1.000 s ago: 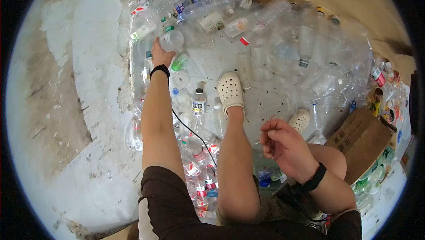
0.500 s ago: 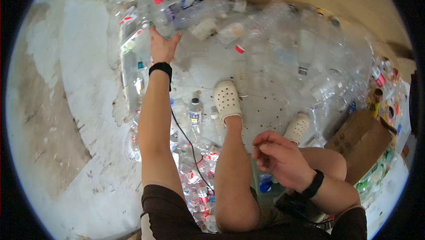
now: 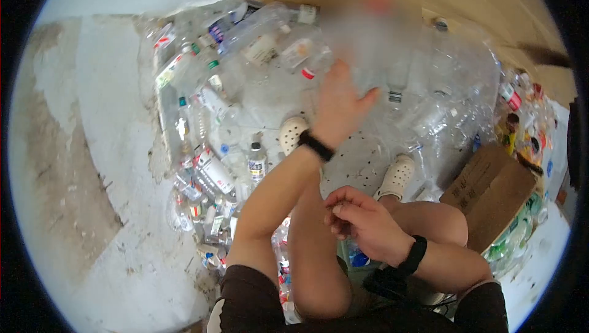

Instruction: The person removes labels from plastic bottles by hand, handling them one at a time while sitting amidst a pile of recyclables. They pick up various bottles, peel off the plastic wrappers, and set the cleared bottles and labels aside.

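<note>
From the head camera, the left hand point(image 3: 339, 103) reaches up to the centre of the frame with fingers spread apart, its palm laid against a heap of clear, crinkled plastic bottles point(image 3: 423, 81) that fills the upper right; the bottle right at its fingertips is blurred, so whether it is gripped cannot be told. A black band circles that wrist. The right hand point(image 3: 362, 222) sits lower, just right of centre, fingers curled loosely together with thumb meeting fingertips; whether it pinches anything small cannot be told. To the left, more transparent bottles with red, white and green labels point(image 3: 208, 167) lie jumbled on the rough, pale concrete floor point(image 3: 104, 136), some flattened, one small one with a dark cap standing upright. Two cream perforated rubber clogs point(image 3: 292, 133) rest on the speckled ground between the heaps. A brown corrugated cardboard box point(image 3: 491, 192) sits at the right edge.
</note>
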Demonstrator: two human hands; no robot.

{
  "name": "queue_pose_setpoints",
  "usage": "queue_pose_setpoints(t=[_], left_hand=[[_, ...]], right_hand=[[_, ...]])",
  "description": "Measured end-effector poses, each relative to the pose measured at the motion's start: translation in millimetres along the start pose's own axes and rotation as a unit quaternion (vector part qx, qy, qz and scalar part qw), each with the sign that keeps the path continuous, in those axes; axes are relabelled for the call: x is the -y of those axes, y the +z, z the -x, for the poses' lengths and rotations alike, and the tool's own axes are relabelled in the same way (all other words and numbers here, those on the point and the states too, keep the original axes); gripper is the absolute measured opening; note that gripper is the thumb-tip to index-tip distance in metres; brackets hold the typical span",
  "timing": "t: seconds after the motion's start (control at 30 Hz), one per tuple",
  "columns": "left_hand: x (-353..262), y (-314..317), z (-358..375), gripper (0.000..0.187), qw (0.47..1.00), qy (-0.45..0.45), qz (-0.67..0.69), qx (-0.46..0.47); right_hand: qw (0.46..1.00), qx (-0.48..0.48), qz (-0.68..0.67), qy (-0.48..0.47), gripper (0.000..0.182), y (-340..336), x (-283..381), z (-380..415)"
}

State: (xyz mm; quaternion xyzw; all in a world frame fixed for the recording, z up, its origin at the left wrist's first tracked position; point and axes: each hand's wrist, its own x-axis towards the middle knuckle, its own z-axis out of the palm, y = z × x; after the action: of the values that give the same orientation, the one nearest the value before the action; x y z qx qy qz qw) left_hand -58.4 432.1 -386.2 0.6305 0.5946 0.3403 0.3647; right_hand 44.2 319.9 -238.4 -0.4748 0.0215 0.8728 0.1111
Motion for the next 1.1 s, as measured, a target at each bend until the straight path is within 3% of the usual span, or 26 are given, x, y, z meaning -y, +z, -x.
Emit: queue_pose_setpoints(t=[0.13, 0.2, 0.27, 0.33, 0.47, 0.57, 0.6, 0.73, 0.9, 0.93, 1.1], left_hand=[[-14, 10, -24, 0.081, 0.989, -0.092, -0.087, 0.07], [20, 15, -27, 0.075, 0.997, -0.005, -0.061, -0.048], [46, -23, -41, 0.073, 0.985, 0.002, -0.089, -0.149], [67, -52, -62, 0.074, 0.936, -0.064, -0.254, -0.234], [122, -73, -96, 0.077, 0.921, -0.035, -0.347, -0.171], [123, -83, -96, 0.073, 0.902, -0.007, -0.41, -0.139], [115, -83, -92, 0.071, 0.89, 0.004, -0.436, -0.131], [19, -73, -47, 0.058, 0.942, 0.155, -0.255, -0.156], [-54, -14, -24, 0.039, 0.891, 0.396, -0.205, 0.087], [-57, -1, -28, 0.037, 0.876, 0.422, -0.192, 0.134], [-35, 40, -59, 0.04, 0.858, 0.436, -0.211, 0.174]], right_hand=[[1.0, -0.005, -0.001, 0.0, 0.015, -1, 2, -1], [1.0, -0.001, -0.005, -0.006, 0.015, -3, 4, 1], [1.0, -0.001, -0.01, -0.012, 0.015, -5, 6, 2], [1.0, -0.005, 0.0, -0.003, 0.015, -4, 7, 2], [1.0, 0.002, 0.008, 0.007, 0.015, -2, 3, 0], [1.0, 0.002, 0.008, 0.001, 0.015, -3, 4, -3], [1.0, 0.001, 0.006, -0.004, 0.015, -2, 4, -3], [0.999, -0.003, 0.029, -0.016, 0.016, 3, 4, -1], [0.999, -0.001, 0.046, -0.022, 0.016, 2, -4, -3], [0.999, -0.001, 0.044, -0.024, 0.016, 2, -4, -2], [0.998, 0.008, 0.036, -0.041, 0.016, 1, -2, -2]])
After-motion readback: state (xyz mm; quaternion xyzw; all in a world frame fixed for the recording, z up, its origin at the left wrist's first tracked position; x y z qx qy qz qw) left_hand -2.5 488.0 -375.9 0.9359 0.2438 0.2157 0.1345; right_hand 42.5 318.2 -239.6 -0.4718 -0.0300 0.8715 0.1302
